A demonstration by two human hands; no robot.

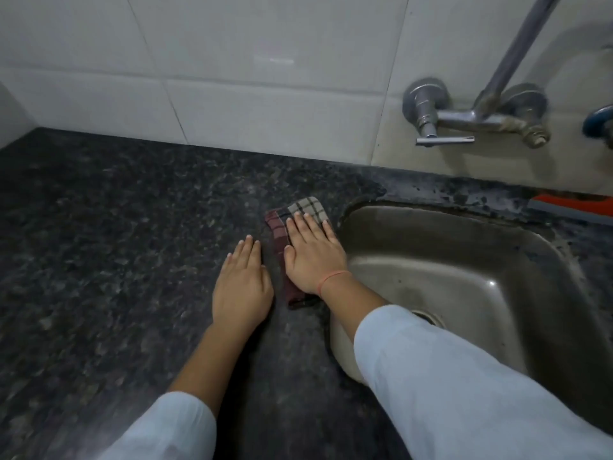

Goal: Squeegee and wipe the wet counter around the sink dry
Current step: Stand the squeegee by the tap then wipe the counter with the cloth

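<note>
**Cloth may slip into sink**

Right hand (313,257) presses flat on the checked cloth (306,207) at the sink's (431,247) 9 o'clock rim. Left hand (242,287) lies flat, empty, on the bench (116,244) at the cloth's 8 o'clock. Wiping toward 3 o'clock could drop it in.

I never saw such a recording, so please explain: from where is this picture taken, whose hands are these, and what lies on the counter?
No machine here: a person wears one camera on the head, looking down at their own bare hands. The right hand presses flat on a folded checked cloth on the dark granite counter, beside the steel sink. The left hand rests flat on the counter, holding nothing. A tap is fixed to the tiled wall.
</note>
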